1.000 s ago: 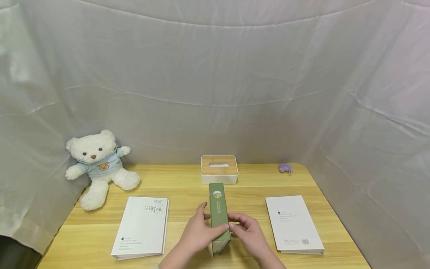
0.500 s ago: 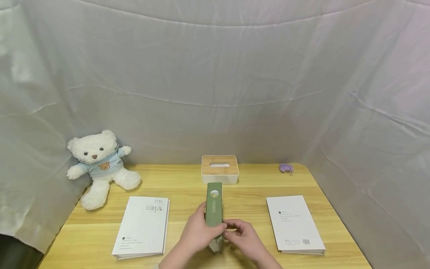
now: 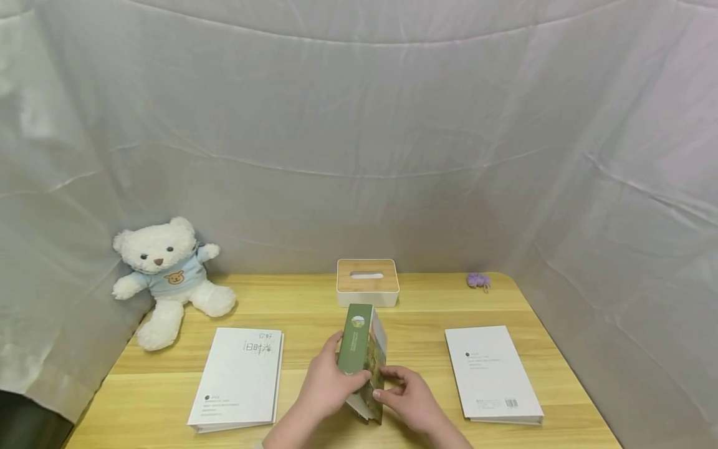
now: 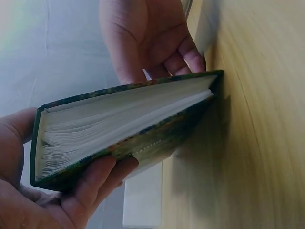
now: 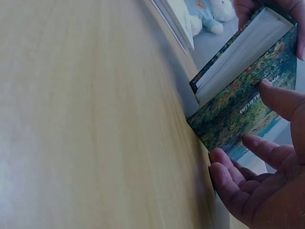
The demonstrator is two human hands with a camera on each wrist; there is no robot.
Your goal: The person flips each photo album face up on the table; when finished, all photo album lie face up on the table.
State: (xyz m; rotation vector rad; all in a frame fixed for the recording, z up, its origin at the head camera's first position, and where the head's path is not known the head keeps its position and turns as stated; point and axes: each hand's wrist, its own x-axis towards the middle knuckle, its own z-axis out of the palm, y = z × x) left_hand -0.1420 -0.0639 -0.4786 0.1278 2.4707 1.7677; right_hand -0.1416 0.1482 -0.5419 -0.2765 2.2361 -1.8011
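A thick photo album (image 3: pixel 356 349) with a green spine and a painted cover stands on edge at the table's front middle, spine up. My left hand (image 3: pixel 330 383) grips it across the spine, thumb on the near side and fingers on the left cover. White pages (image 4: pixel 95 129) show between the covers in the left wrist view, slightly fanned. On the right cover, printed "ALBUM", rest the thumb and fingertips of my right hand (image 5: pixel 276 167). Its other fingers bend loosely by the cover's lower edge, against the table. In the head view, my right hand (image 3: pixel 412 399) lies to the album's right.
A white book (image 3: pixel 238 377) lies to the left, another white book (image 3: pixel 493 374) to the right. Behind the album stands a tissue box (image 3: pixel 367 284) with a wooden lid. A teddy bear (image 3: pixel 174 277) sits back left; a small purple item (image 3: pixel 478 280) lies back right.
The album has shifted slightly left and turned, so its right cover now shows in the head view. Both hands have stayed at it; the right thumb now touches the cover.
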